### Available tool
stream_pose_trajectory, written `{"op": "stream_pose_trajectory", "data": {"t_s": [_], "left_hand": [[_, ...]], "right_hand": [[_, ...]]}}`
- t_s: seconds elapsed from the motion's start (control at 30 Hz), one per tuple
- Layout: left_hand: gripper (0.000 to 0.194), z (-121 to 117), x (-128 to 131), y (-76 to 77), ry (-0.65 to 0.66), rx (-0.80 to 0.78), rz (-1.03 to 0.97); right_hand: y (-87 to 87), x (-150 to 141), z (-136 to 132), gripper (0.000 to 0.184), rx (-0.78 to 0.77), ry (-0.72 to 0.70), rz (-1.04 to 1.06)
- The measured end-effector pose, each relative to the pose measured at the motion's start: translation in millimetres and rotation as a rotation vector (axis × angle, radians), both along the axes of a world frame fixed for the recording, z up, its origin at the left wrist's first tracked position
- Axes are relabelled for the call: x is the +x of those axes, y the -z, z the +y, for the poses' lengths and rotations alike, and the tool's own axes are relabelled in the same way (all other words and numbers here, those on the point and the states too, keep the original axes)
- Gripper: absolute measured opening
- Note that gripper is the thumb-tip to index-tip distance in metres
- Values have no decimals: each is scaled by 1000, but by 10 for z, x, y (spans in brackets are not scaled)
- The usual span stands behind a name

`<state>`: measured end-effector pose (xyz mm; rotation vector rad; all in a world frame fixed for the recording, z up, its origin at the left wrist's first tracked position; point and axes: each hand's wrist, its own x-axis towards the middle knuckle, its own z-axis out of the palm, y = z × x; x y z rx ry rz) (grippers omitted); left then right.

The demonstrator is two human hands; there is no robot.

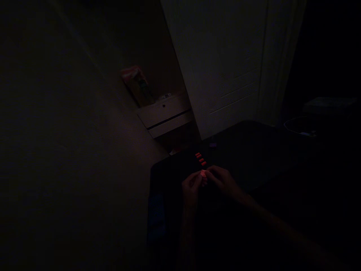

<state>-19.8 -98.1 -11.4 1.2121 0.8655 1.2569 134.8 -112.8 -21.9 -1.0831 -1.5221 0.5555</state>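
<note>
Pinkish-red small piece (pixel 203 173): pinched between the fingertips of my left hand (pixel 190 188) and right hand (pixel 223 178), over the dark surface (pixel 239 150). Four red pieces (pixel 201 160) lie beyond, towards the far edge. Handling calls for light, steady fingertips.

The place looked like a room in a home, though it was too dark to be sure which room. Pale drawers (pixel 166 114), the upper one with a round dark knob or hole, stood by a plain wall (pixel 70 131), with a colorful packet (pixel 137 84) on top. Beside them rose a tall pale panel (pixel 225 60) with grooved lines, perhaps a door or a wardrobe front. A dark table (pixel 239 150) with a rounded corner filled the near side, and a thin cable (pixel 296 119) curled at the right.
</note>
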Motion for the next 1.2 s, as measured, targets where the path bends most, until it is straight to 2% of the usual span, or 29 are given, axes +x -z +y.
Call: {"op": "stream_pose_trajectory", "data": {"t_s": [0.27,0.37,0.47,0.7,1.0,1.2], "left_hand": [[34,7,8,1,-19,45,108],[28,12,2,-28,-15,123,159],[22,37,-17,-25,-74,202,212],[17,97,-55,41,-236,219,286],[19,58,-38,23,-168,144,211],[22,41,-10,42,-41,107,119]], "right_hand": [[-20,13,0,21,37,-51,37],[-9,6,10,23,58,-107,52],[5,2,21,25,26,-119,43],[12,-35,0,17,29,-107,-18],[36,-26,-1,17,84,-2,-100],[47,22,-2,20,99,70,-110]]}}
